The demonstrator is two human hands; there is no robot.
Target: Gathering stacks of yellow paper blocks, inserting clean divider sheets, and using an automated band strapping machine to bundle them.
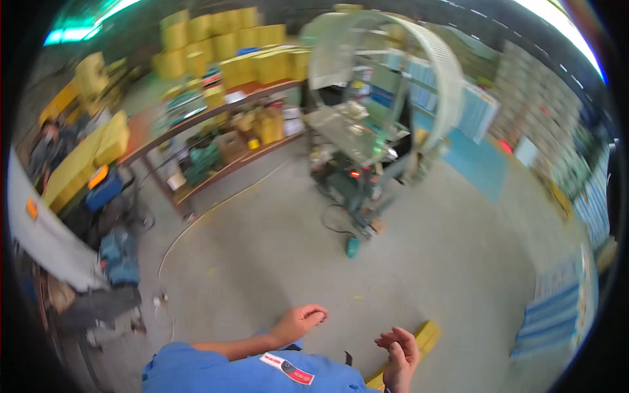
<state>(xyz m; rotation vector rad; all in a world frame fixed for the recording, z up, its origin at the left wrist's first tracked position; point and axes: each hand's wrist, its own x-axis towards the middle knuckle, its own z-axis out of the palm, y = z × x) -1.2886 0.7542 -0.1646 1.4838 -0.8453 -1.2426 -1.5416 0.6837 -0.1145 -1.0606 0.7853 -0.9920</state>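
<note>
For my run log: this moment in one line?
left hand: curled, nothing visible held | right hand: half-open, overlapping yellow bar, contact unclear | ahead: machine

The shirt [190, 367] is blue, its badge [287, 369] white and red. The bar [428, 336] is yellow, and so are the boxes [265, 67]. The floor [255, 255] is grey, the mat [477, 165] light blue. The packs [552, 314] carry blue and white stripes. The surface [139, 134] is reddish brown, the ring [447, 78] pale greenish white, the cable [175, 243] whitish. A small light [354, 174] glows red; the lamp [75, 35] shines green.
</note>
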